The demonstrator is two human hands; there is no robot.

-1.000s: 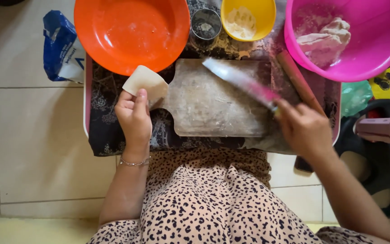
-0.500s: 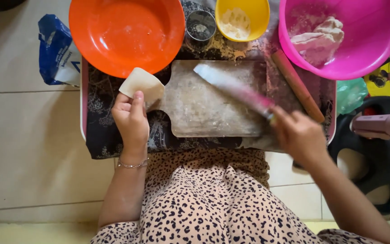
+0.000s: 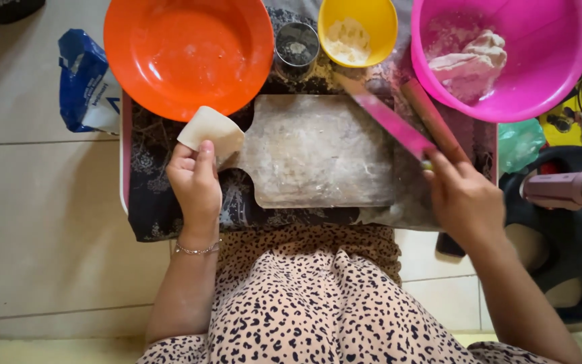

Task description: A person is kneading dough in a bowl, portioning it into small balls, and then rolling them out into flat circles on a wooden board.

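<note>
On the small tabletop (image 3: 124, 168) draped with a dark patterned cloth (image 3: 163, 202), a floured wooden board (image 3: 318, 152) lies between the hands. The left hand (image 3: 197, 185) has its grip closed on a thin square dough sheet (image 3: 210, 131), lifted at the board's left corner just below the orange bowl (image 3: 188, 54). The right hand (image 3: 463, 199) has its grip closed on a pink-bladed knife (image 3: 389, 118), blade slanting over the board's right edge, beside a wooden rolling pin (image 3: 432, 121). A pink bowl (image 3: 547, 74) holds a lump of dough (image 3: 469, 64).
</note>
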